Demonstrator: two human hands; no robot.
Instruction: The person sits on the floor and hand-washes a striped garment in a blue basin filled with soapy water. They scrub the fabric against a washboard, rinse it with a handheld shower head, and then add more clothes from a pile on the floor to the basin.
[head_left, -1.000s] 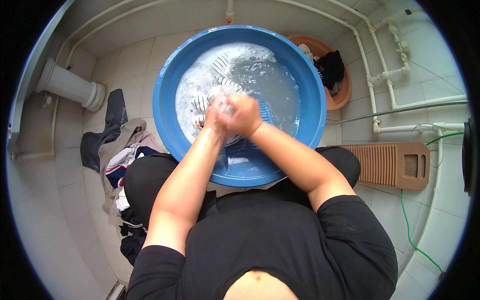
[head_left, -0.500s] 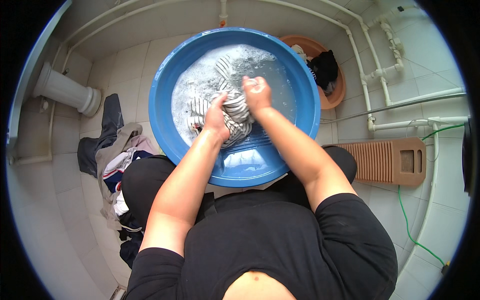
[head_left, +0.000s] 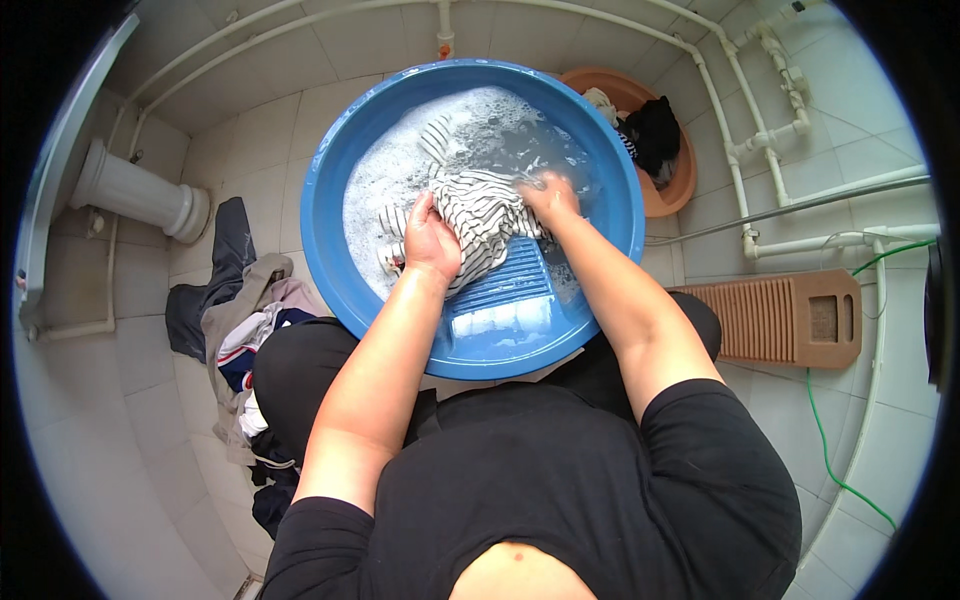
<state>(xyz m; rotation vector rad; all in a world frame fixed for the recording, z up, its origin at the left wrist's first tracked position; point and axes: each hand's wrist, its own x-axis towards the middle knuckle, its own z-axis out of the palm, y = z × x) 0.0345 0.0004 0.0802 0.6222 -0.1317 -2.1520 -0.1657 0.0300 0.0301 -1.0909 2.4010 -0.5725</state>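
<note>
White cotton-looking cloth with thin dark stripes lies bunched and soaked between the two hands, and that striped cloth [head_left: 482, 212] is where I keep my attention. On my feed the left hand [head_left: 434, 242] is closed on its near-left side, thumb on top, other fingers mostly hidden; the right hand [head_left: 550, 200] touches its far-right edge, too blurred for me to tell whether it grips. Just below the right hand, smooth blue plastic breaks into moulded ridges [head_left: 508, 278], partly covered by the cloth. Frothy suds [head_left: 378, 165] spread beyond the left hand, with cloudier grey water around the right, so I judge this piece to be mid-scrub, with rinsing and wringing left. The round, glossy blue tub [head_left: 326, 215] encircles both hands. Well left of the left hand, a limp clothes heap [head_left: 222, 322] looks dry and probably unwashed. Out to the right of the right hand lies a brown washboard [head_left: 745, 318], stiff and grooved; farther beyond that hand, an orange basin [head_left: 682, 188] holds crumpled dark and pale fabric, washed or waiting, I can't say. Farthest off, slim white pipes [head_left: 732, 185] run along tiled walls.
</note>
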